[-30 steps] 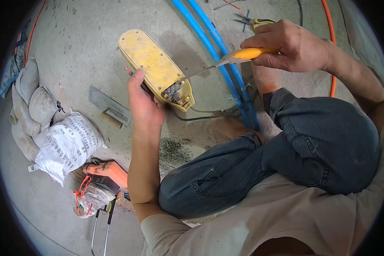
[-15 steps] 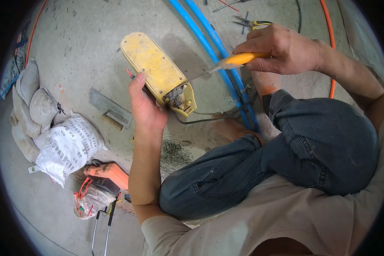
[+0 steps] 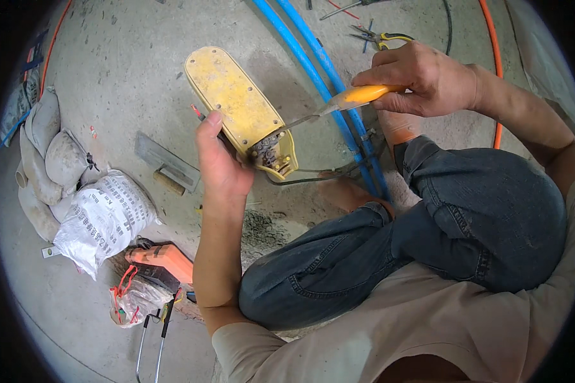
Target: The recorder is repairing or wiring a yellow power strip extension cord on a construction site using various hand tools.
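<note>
Two hands share one yellow switch box (image 3: 239, 108), held tilted above the concrete floor (image 3: 121, 70), its open lower end showing a cluster of small metal terminals (image 3: 268, 153). The left hand (image 3: 220, 166) has its grip closed around the box's lower left edge, thumb up along the side, with a thin red wire (image 3: 197, 112) poking out just above the thumb. The right hand (image 3: 421, 80) grips an orange-handled screwdriver (image 3: 338, 105), its tip touching the terminals close beside the left fingers.

Slipping looks like the main risk: the blade comes in at a shallow slant, so a hard push could skid it off a screw and into the left palm just below. The one-sided hold might also let the box twist under pressure. A dark cable (image 3: 313, 175) trails from the box under the screwdriver toward the blue pipes (image 3: 326, 70); any tug on it could jerk the box. Pliers (image 3: 380, 38) lie beyond the right hand; cement sacks (image 3: 102, 217) sit well left of the grip.
</note>
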`<state>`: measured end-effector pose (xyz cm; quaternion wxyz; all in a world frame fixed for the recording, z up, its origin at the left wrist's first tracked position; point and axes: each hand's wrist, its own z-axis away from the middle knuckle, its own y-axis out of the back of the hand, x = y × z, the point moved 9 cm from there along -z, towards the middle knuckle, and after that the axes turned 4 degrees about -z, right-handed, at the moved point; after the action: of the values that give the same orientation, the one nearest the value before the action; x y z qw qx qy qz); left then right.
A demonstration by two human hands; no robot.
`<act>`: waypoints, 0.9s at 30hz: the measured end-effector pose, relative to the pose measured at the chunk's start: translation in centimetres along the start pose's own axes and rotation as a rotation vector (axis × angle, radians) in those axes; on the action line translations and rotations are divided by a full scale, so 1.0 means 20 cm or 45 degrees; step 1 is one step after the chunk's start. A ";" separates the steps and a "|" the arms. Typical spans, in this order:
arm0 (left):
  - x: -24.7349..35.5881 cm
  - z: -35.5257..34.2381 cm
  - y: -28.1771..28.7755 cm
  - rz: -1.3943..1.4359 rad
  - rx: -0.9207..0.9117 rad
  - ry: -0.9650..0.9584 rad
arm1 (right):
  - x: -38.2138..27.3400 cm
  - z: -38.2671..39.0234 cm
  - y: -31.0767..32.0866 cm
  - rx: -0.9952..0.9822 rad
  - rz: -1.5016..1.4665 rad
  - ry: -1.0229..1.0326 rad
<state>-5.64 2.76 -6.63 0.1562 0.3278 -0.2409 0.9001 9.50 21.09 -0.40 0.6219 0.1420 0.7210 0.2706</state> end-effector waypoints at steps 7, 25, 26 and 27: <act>-0.02 0.00 0.01 0.000 -0.012 0.016 | 0.00 0.02 -0.02 0.004 -0.065 0.003; -0.01 0.00 -0.01 -0.066 -0.073 0.001 | 0.02 0.06 -0.05 0.071 -0.204 0.096; -0.02 0.00 -0.01 -0.002 -0.105 0.028 | 0.02 0.04 -0.05 0.069 -0.206 0.096; -0.04 -0.01 -0.01 0.061 -0.137 0.054 | 0.01 0.03 -0.05 0.057 -0.191 0.106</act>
<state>-5.11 2.86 -7.17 0.1569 0.2937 -0.2934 0.8961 10.19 20.53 -1.25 0.6066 0.0902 0.7607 0.2128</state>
